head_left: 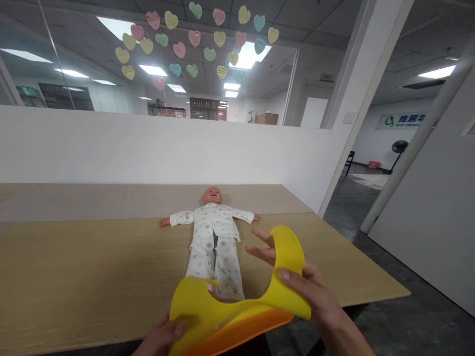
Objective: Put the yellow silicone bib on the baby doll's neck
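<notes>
Over the near edge of the table I hold a yellow baby bib point(196, 300) with an orange pocket along its lower side. My left hand point(163, 338) grips its left part, thumb on top. On the other side, my right hand point(310, 290) pinches the right neck strap between thumb and fingers, with two fingertips reaching past it. The strap ends are apart, so the neck opening is unfastened. Beyond the bib, a baby doll point(214, 220) in white patterned pyjamas lies on its back with arms spread. The bib hides the doll's feet.
The wooden table point(92, 267) ends close to me and slants away on the right. A white wall point(148, 148) with a window above stands behind it, heart-shaped notes on the glass. To the right are an open doorway, a door point(430, 217) and a floor fan point(400, 147).
</notes>
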